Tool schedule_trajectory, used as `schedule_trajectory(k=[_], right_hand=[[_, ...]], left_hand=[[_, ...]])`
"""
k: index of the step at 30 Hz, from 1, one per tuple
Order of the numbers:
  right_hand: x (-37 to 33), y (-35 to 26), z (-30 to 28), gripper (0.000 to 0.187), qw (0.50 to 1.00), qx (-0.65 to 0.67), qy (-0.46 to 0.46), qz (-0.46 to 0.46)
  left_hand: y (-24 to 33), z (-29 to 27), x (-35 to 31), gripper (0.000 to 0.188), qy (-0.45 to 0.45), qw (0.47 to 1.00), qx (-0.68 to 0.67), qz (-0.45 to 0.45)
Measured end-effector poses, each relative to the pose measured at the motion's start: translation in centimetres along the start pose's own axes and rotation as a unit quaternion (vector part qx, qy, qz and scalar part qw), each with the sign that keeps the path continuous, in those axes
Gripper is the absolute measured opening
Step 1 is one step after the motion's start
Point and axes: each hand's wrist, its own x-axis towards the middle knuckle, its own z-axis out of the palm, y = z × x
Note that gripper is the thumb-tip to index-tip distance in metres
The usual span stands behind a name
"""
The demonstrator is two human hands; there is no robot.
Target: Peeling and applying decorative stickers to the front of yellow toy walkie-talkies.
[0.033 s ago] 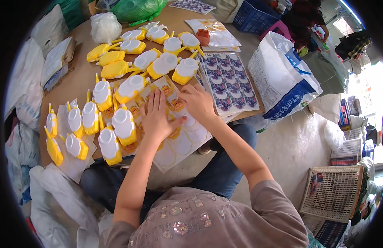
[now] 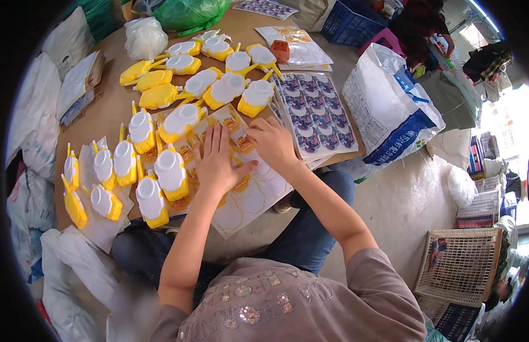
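My left hand (image 2: pixel 216 165) lies flat with fingers stretched and thumb out, pressing on a sheet of yellow-orange stickers (image 2: pixel 240 191). Several sticker places on its near part are bare white with yellow outlines. My right hand (image 2: pixel 271 142) is closed at the sheet's right side, its curled fingertips pinching at a sticker area; what lies between them is hidden. Around the sheet's left and far sides stand several yellow-and-white plastic toys (image 2: pixel 172 174) with thin antenna-like rods. One such toy (image 2: pixel 256 97) lies just beyond my right hand.
A stack of purple sticker sheets (image 2: pixel 315 114) lies to the right, near a white-and-blue sack (image 2: pixel 384 108). Farther back are an orange block (image 2: pixel 280 51), more sheets (image 2: pixel 304 43), a white bag (image 2: pixel 146 39) and a green bag (image 2: pixel 190 12). Plastic baskets (image 2: pixel 455 265) stand at right.
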Motion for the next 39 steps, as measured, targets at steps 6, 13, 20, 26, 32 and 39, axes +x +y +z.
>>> schedule_trajectory(k=[6, 13, 20, 26, 32, 39], right_hand=[[0.5, -2.1, -0.7, 0.013, 0.999, -0.004, 0.052, 0.012], [0.8, -5.1, -2.0, 0.016, 0.996, -0.082, -0.02, 0.015], [1.7, -5.6, -2.5, 0.028, 0.986, 0.004, -0.137, 0.099], [2.6, -5.1, -4.1, 0.018, 0.992, 0.077, -0.06, 0.077], [5.9, -4.8, -7.5, 0.01, 0.975, 0.19, 0.042, 0.104], [4.0, -6.6, -8.3, 0.015, 0.851, 0.501, 0.018, 0.159]], left_hand=[[0.1, -0.1, 0.4, 0.111, -0.031, 0.999, -0.012, -0.011], [-0.7, 0.6, 0.1, 0.11, -0.048, 0.998, 0.015, -0.028], [-0.8, 0.5, -0.1, 0.113, 0.03, 0.999, -0.023, 0.014], [-0.2, 0.4, 0.0, 0.12, 0.052, 0.997, -0.061, 0.009], [0.4, -0.7, -0.3, 0.119, 0.026, 0.996, -0.085, -0.021], [-0.2, -8.7, -3.1, 0.075, 0.091, 0.927, -0.354, -0.082]])
